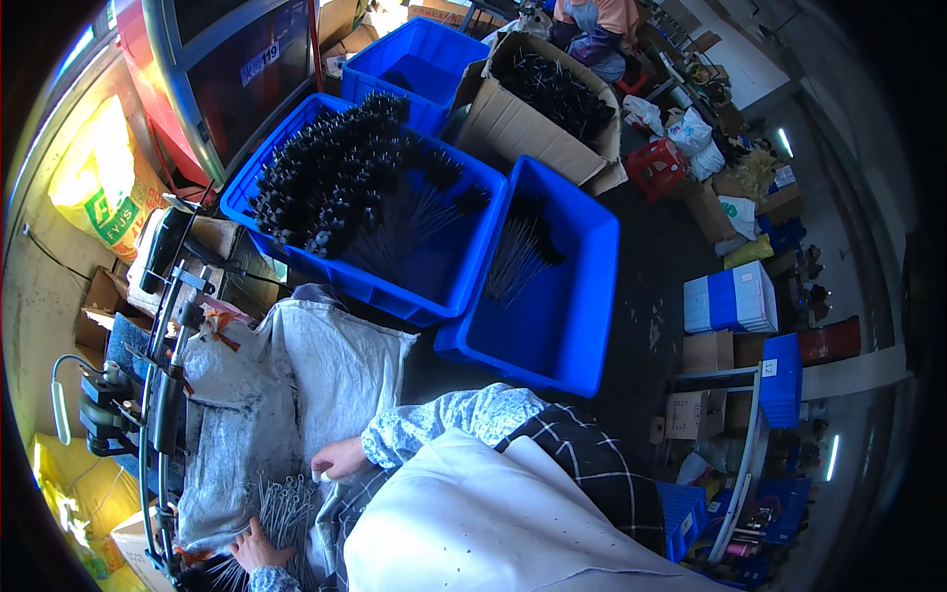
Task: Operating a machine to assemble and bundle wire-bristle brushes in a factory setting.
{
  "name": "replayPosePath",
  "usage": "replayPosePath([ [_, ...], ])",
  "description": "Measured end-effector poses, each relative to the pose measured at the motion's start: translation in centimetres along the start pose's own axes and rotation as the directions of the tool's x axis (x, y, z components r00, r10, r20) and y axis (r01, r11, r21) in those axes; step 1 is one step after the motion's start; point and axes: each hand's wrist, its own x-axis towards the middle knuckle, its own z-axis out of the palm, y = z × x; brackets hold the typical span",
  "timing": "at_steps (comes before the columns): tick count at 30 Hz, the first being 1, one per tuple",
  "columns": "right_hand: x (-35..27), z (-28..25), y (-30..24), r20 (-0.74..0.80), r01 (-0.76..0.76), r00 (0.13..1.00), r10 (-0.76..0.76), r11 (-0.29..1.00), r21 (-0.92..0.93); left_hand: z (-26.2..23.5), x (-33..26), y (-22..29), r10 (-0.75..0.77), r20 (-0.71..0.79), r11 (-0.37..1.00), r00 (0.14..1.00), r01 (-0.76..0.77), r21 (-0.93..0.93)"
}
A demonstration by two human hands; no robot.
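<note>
My left hand [260, 549] is low at the left, its fingers spread over a bunch of thin metal wire rods with looped ends [288, 503]. It touches the rods without visibly closing round them. Farther up, my right hand [341, 459] has its fingers curled together above the edge of a grey-white woven sack [232, 424]. Something small and whitish shows at those fingertips, too small to make out. The rods lie on the sack in front of me, and black bristles show beside the left hand at the lower edge.
A blue bin [464, 301] holds many black wire-handled brushes [326, 178]; another blue bin [582, 296] has fewer. Behind stand a third blue bin [459, 49] and a cardboard box [523, 118] of brushes. A metal frame [158, 395] borders the sack. Another person [597, 30] sits beyond.
</note>
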Motion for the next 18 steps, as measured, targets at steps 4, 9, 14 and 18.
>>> replayPosePath([
  [4,0.1,-0.3,0.1,0.046,-0.046,0.998,0.045,0.999,0.023,0.2,0.2,-0.2,0.012,-0.017,1.000,1.000,-0.011,0.007],
  [9,0.1,-0.4,-0.4,0.043,-0.046,0.998,0.047,0.999,-0.028,0.4,0.2,-0.2,0.003,-0.004,1.000,1.000,-0.003,0.022],
  [14,-0.1,-0.3,-0.6,0.042,-0.066,0.997,0.067,0.998,-0.023,0.4,0.2,-0.2,-0.015,0.048,1.000,0.999,0.014,0.012],
  [18,-0.2,-0.4,-0.9,0.036,-0.099,0.994,0.101,0.994,-0.042,0.6,0.1,-0.2,-0.035,0.073,0.999,0.997,0.034,0.016],
])
